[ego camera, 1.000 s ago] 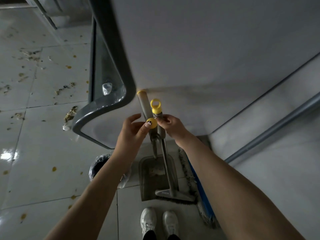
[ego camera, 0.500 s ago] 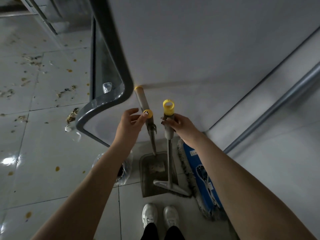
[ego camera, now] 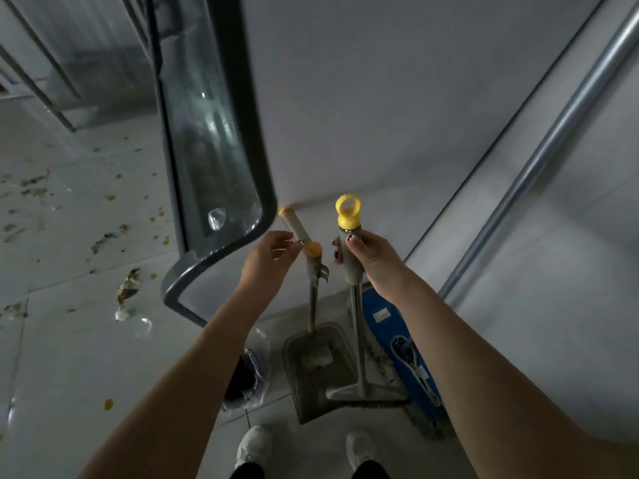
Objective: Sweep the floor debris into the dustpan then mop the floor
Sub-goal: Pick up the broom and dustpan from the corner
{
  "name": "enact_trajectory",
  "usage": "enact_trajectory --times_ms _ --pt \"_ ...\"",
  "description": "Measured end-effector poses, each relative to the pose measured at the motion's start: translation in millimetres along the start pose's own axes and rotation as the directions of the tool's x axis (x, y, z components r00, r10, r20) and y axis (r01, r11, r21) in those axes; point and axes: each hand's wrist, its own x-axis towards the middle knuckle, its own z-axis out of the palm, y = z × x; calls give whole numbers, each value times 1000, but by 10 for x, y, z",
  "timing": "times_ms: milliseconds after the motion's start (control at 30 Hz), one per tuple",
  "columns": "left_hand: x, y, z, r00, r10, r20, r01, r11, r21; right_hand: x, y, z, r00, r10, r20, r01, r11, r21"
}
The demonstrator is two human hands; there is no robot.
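The right hand [ego camera: 371,259] grips the broom handle [ego camera: 351,271] below its yellow ring. The left hand [ego camera: 271,259], fingers loosely extended, touches the dustpan handle cap [ego camera: 313,249]. The dustpan [ego camera: 311,385] rests on the floor [ego camera: 69,340].

Single wide-angle head view, close, steeply downward past forearms [ego camera: 193,368] to floor [ego camera: 69,357] and shoes [ego camera: 254,444], seemingly lens-curved at edges.

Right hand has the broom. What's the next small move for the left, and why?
Probably close the left hand around the dustpan handle just under its yellow cap: its fingertips only reach the cap, while the right hand grips the broom, and debris waits on the floor.
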Motion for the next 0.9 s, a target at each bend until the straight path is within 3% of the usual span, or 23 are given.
enact_trajectory --times_ms 167,233,333,400,533,733,900 --pt "235 23 -280 953 221 207 -246 964 105 -82 -105 315 973 -52 -225 60 998 28" --pt "341 34 -355 878 347 329 -412 898 153 -114 -126 413 957 -76 -279 83 996 15" --pt "553 94 -425 697 463 548 -659 716 233 -173 -126 537 939 -55 -341 62 998 12" --pt "712 160 -402 584 409 701 -752 599 277 -206 -101 605 925 -46 -378 50 999 -1" --pt "996 307 -243 426 184 886 -865 368 340 -259 -35 690 905 -33 -424 43 999 15" --pt "1197 432 -100 298 32 954 -953 64 296 -346 47 672 889 17 -458 28 995 91" --pt "1206 406 -22 245 24 969 -969 -28 245 -400 128 680 856 3 -517 78 988 136"
